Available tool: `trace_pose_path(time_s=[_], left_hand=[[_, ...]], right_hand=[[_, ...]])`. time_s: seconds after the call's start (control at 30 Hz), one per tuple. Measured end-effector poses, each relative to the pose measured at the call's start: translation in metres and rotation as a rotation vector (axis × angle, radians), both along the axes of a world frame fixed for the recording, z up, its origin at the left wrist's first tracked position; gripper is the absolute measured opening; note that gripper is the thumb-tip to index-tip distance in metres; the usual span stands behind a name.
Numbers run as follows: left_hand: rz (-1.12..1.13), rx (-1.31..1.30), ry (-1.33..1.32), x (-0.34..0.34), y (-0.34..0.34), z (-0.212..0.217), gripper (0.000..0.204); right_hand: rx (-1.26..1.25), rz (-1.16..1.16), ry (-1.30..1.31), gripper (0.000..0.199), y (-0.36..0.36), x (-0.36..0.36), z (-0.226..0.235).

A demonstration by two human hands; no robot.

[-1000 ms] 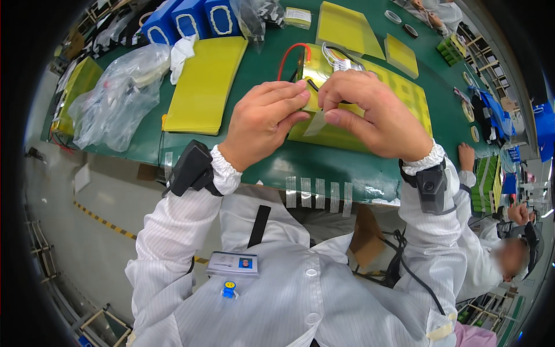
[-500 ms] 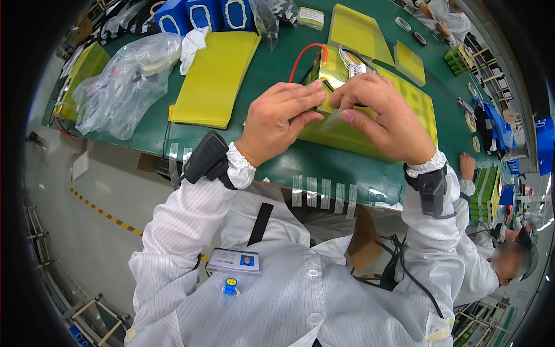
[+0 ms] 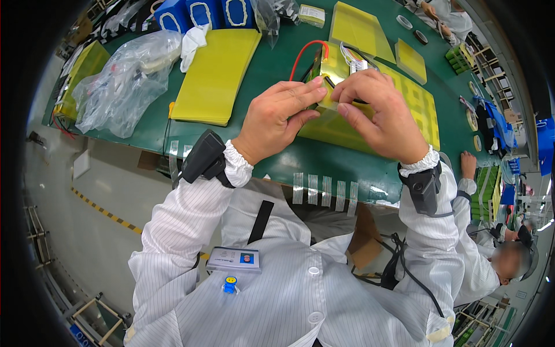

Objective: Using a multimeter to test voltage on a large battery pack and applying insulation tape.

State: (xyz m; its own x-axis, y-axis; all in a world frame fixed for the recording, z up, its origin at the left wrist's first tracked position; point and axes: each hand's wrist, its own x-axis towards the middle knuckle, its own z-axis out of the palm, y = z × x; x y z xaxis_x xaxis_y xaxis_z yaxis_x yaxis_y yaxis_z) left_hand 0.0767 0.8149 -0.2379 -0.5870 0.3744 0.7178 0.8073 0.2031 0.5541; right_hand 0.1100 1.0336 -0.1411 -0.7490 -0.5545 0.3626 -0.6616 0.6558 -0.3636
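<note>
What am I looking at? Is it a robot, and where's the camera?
No robot here! These are a person's own bare hands. The camera sits on the person's head, looking down, and its very wide lens makes straight edges look bent.

The left hand has its fingertips at the left end of a big yellow pack with a red wire. The right hand is beside it, fingers bent. I can't tell whether it pinches anything.

On the green table you can also see yellow sheets, a clear plastic bag and blue blocks. Clear strips hang along the near edge.
</note>
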Motion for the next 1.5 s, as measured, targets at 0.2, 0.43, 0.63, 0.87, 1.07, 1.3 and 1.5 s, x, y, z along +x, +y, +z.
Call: trace_pose_path(time_s=[0.2, 0.43, 0.63, 0.87, 1.07, 1.3, 1.5], left_hand=[[-0.003, -0.019, 0.017, -0.001, 0.0, -0.001, 0.051], [-0.005, -0.008, 0.029, -0.001, 0.0, -0.002, 0.053], [0.008, -0.036, 0.037, -0.001, -0.002, -0.003, 0.053], [0.019, -0.051, 0.037, 0.0, -0.003, -0.002, 0.052], [-0.001, -0.029, 0.01, -0.001, -0.002, -0.003, 0.052], [-0.004, -0.027, 0.008, -0.001, -0.002, -0.003, 0.052], [-0.002, -0.031, -0.003, 0.0, -0.002, -0.001, 0.05]], right_hand=[[-0.022, -0.008, 0.032, 0.008, -0.001, -0.002, -0.002], [-0.048, -0.015, 0.034, 0.007, -0.002, -0.003, -0.003], [-0.055, -0.014, 0.047, 0.008, -0.002, -0.003, -0.004], [-0.066, -0.013, 0.063, 0.013, -0.004, -0.004, -0.007], [-0.075, -0.035, 0.115, 0.022, -0.006, -0.004, -0.011], [-0.051, -0.076, 0.206, 0.024, -0.009, -0.004, -0.018], [0.027, -0.114, 0.332, 0.028, -0.011, -0.001, -0.016]])
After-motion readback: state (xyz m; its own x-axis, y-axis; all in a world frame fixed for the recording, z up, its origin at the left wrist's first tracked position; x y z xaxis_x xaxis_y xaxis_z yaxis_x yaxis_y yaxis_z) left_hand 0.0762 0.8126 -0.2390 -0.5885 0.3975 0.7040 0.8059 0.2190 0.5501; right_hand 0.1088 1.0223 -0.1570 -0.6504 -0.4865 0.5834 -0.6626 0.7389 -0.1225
